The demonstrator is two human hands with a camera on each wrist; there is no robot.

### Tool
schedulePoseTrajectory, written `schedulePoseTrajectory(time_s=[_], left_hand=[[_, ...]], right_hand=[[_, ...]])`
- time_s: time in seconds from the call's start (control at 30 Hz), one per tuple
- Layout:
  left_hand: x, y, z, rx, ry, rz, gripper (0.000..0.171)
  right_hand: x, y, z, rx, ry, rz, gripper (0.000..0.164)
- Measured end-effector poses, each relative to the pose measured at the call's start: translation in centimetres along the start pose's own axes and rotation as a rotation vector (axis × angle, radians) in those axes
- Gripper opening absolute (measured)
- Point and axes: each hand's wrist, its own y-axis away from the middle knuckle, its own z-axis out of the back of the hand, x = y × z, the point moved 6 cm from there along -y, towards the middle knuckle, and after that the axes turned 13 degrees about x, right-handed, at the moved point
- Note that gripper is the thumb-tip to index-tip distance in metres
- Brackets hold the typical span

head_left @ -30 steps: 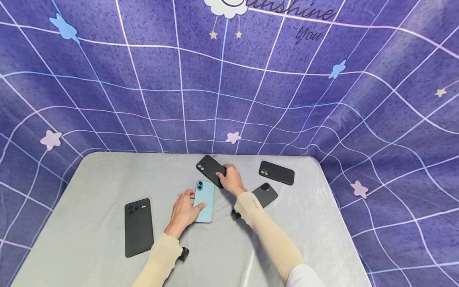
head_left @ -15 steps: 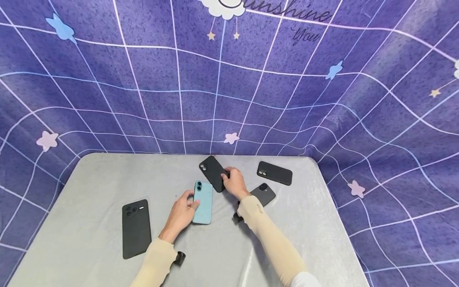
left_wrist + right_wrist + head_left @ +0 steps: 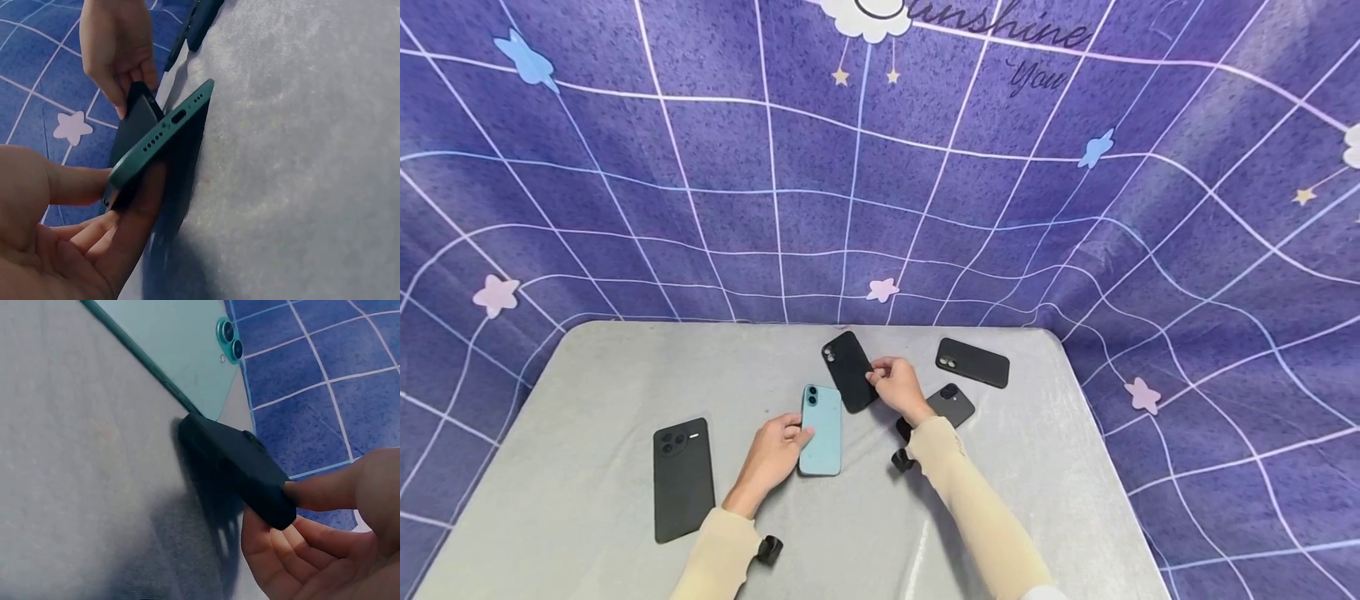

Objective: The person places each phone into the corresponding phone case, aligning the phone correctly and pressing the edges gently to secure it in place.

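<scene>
Two hands each pinch one piece, with "unshine" [image 3: 1000,27] and "You" [image 3: 1037,77] readable on the purple backdrop [image 3: 700,221].
The left hand [image 3: 773,450] grips the left edge of the one teal phone [image 3: 822,446], thumb on one face, fingers on the other, the gap only as wide as the phone; the right hand [image 3: 901,388] likewise pinches the edge of a black case [image 3: 848,375], just beyond the phone; of two such cases, the second case [image 3: 976,364] lies right of the right fingers, one dark grey phone [image 3: 952,407] sits partly hidden by the right wrist, and one large black phone [image 3: 683,483] rests left of the left fingers.
</scene>
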Motion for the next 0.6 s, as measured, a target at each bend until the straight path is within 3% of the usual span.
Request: schedulePoseTrajectory(time_s=[0.23, 0.6], left_hand=[[0.2, 0.9, 0.2, 0.005, -0.011, 0.010, 0.048], [0.9, 2.3, 0.4, -0.020, 0.057, 0.037, 0.051]], right_hand=[[-0.4, 1.3, -0.1, 0.007, -0.028, -0.001, 0.023], [-1.3, 3.6, -0.3, -0.003, -0.085, -0.003, 0.022]])
